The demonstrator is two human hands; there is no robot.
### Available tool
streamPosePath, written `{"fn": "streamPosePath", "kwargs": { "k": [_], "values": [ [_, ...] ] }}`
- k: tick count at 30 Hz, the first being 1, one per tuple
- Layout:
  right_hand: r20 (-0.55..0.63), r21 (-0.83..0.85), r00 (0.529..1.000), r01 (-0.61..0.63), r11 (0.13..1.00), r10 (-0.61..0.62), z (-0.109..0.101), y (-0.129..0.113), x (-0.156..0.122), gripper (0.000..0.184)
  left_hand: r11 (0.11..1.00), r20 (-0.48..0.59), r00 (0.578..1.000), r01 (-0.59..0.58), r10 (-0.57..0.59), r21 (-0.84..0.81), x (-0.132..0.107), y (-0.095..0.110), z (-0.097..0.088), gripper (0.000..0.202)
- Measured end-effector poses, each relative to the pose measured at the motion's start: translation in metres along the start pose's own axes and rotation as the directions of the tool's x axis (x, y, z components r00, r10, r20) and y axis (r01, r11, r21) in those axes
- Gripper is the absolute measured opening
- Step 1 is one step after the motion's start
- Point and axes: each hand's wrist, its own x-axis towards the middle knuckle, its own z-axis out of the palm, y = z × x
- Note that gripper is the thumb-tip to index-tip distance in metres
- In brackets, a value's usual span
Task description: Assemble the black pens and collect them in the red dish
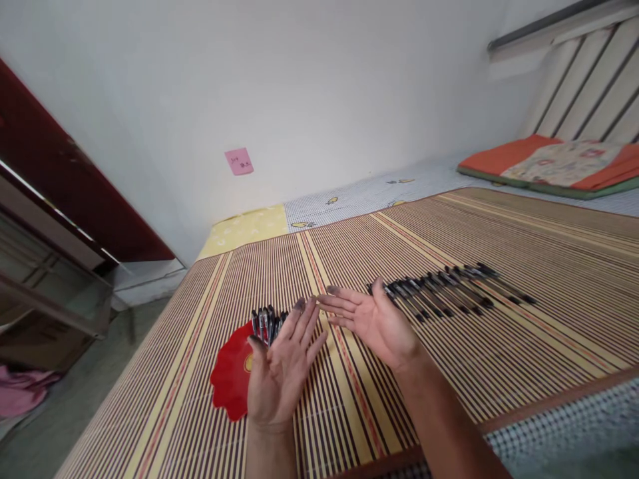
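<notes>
Several slim black-capped pens point(261, 323) overlap the far edge of a red, scalloped-rim plate point(225, 379), just left of the left hand's fingers and partly hidden by them. Left hand point(284, 376): palm showing, fingers extended, nothing held. Right hand point(377, 326): likewise empty, fingers loose, pointing left; whether fingertips meet, cannot tell. Right of its thumb: row of slender black pens point(449, 291), slanted, on the brown-and-yellow striped slatted mat point(349, 426).

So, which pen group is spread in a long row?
The pens lying along the mat beside the right hand; the other pens are bunched at the red plate.
</notes>
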Motion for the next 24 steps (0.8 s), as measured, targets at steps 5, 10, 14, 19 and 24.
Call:
{"fn": "streamPosePath", "kwargs": {
  "k": [5, 10, 14, 19, 24],
  "values": [
    [0.039, 0.081, 0.999, -0.004, 0.997, 0.001, 0.006, 0.003, 0.001, 0.087, 1.0, 0.008, 1.0, -0.006, 0.006, -0.031, 0.001, -0.001, 0.001, 0.089],
    [0.058, 0.14, 0.998, 0.008, 0.99, -0.016, 0.011, 0.002, 0.0, 0.089, 0.995, 0.025, 0.996, -0.085, 0.086, -0.048, 0.002, -0.001, -0.003, 0.09],
    [0.055, 0.142, 0.998, 0.005, 0.99, -0.013, 0.012, 0.001, -0.001, 0.09, 0.995, 0.022, 0.996, -0.086, 0.087, -0.042, 0.003, 0.0, -0.003, 0.09],
    [0.051, 0.128, 0.999, -0.004, 0.992, -0.002, 0.01, 0.0, 0.0, 0.088, 0.996, -0.006, 0.996, -0.084, 0.084, -0.017, 0.002, -0.001, -0.003, 0.089],
    [0.011, 0.122, 1.0, -0.013, 0.992, 0.012, 0.007, 0.001, 0.001, 0.088, 0.996, -0.033, 0.998, -0.064, 0.063, -0.058, 0.001, -0.001, -0.006, 0.085]
  ]
}}
